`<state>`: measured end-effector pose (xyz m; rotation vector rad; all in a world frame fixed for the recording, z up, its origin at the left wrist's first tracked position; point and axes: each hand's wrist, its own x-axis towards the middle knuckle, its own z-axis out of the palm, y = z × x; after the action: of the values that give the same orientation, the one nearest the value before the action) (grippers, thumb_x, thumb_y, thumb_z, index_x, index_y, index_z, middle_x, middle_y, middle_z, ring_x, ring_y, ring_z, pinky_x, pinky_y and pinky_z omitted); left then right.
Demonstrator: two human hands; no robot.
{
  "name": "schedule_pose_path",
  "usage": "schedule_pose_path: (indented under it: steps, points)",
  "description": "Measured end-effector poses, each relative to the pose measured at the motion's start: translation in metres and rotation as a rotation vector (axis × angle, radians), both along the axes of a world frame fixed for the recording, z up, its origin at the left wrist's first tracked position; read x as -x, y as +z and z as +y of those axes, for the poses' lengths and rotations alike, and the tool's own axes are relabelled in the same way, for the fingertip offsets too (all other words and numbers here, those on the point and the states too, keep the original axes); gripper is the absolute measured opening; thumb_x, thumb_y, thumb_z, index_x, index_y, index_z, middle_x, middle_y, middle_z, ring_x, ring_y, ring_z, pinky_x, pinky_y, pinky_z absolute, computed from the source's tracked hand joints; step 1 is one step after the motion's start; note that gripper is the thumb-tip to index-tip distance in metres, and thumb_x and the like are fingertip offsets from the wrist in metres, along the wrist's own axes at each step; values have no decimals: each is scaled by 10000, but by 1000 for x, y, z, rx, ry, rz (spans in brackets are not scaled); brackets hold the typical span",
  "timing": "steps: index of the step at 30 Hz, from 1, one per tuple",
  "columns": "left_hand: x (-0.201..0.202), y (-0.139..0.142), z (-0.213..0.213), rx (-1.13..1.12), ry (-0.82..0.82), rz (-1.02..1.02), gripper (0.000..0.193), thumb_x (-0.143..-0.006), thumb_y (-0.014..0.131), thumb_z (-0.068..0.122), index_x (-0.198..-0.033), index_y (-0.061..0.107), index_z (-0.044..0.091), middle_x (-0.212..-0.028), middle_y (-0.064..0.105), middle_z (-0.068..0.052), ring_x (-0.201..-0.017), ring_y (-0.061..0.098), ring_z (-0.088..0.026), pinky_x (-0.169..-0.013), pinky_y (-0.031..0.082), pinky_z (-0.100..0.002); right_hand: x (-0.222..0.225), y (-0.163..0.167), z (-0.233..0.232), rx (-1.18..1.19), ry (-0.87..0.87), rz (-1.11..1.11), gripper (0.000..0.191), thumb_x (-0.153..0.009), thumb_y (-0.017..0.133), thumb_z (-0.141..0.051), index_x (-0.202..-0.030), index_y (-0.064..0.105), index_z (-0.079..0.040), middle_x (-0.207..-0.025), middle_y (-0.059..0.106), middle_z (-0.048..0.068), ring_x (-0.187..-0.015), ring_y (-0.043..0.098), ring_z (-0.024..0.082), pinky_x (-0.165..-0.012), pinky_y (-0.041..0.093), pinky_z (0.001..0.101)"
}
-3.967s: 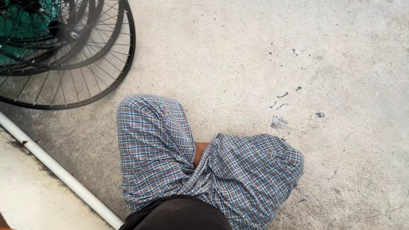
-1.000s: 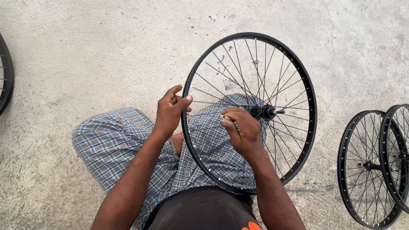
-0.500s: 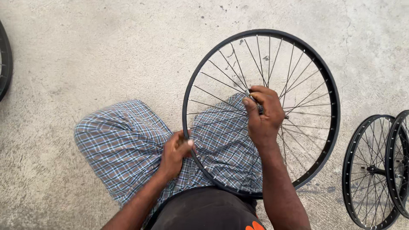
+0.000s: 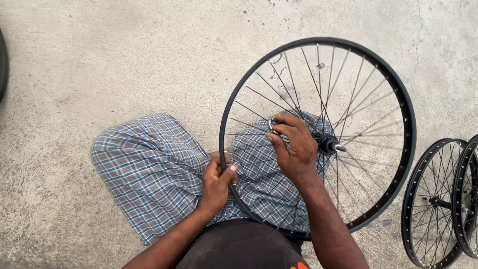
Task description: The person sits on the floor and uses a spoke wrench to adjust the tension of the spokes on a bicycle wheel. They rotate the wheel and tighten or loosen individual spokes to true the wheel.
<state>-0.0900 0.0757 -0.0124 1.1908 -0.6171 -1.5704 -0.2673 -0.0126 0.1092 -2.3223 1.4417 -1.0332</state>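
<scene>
Wheel: a black spoked bicycle wheel [image 4: 318, 42] lies tilted across the person's lap, its near edge over the checked shorts [image 4: 149, 169], its far edge out over the concrete floor [image 4: 124, 60].
Hub: the hub [image 4: 329, 146] sits at the centre of the wheel, with the axle end pointing to the right, just beside the right hand.
Left hand: the left hand [image 4: 216, 184] is closed around the near-left part of the rim, thumb on top and pressed against the rim; the fingers curl under it.
Right hand: the right hand [image 4: 294, 149] reaches in among the spokes just left of the hub, fingers bent and pinched together on a small metal part at a spoke; what that part is cannot be told.
Spokes: thin metal spokes [image 4: 279, 89] run from hub to rim; those under the right hand are partly hidden.
Other wheels: two smaller black wheels [image 4: 423, 199] lie side by side on the floor at the right edge, well apart from both hands.
Left edge: a dark curved rim [image 4: 3, 65] shows at the far left edge.
</scene>
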Motion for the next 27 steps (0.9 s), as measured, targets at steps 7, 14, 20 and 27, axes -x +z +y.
schedule_pose_path:
  steps: [7, 14, 20, 27]
  points:
    - [-36, -14, -118, -87, 21, -114, 467, -949, 659, 332, -1282, 587, 13, -812, 656, -36, -613, 618, -102, -514, 524, -269, -24, -18, -21, -17, 73, 40, 183, -941, 779, -71, -1073, 679, 7, -1217, 686, 173, -1097, 713, 313, -906, 597, 374]
    - [-6, -20, -83, -29, 88, 15, 402, -1012, 646, 355, -1196, 634, -2, -751, 549, -5, -600, 498, -66, -501, 441, -246, -18, -18, -6, -34, 110, 32, 184, -942, 773, -70, -1076, 669, 4, -1211, 684, 168, -1100, 710, 323, -906, 599, 390]
    - [-21, -17, -68, -43, 87, 148, 388, -1014, 664, 323, -1150, 610, -37, -773, 599, -19, -619, 544, -72, -528, 462, -239, -18, -14, 20, -92, 292, 153, 203, -894, 793, -63, -1038, 660, -10, -1174, 684, 158, -1056, 695, 330, -882, 568, 416]
    - [-33, 11, -160, 173, -147, -299, 613, -899, 732, 196, -1461, 541, 42, -696, 538, -16, -549, 458, -69, -481, 387, -261, -25, -12, 15, -100, 447, 252, 223, -887, 779, -59, -1057, 642, -14, -1166, 670, 140, -1027, 668, 319, -883, 530, 446]
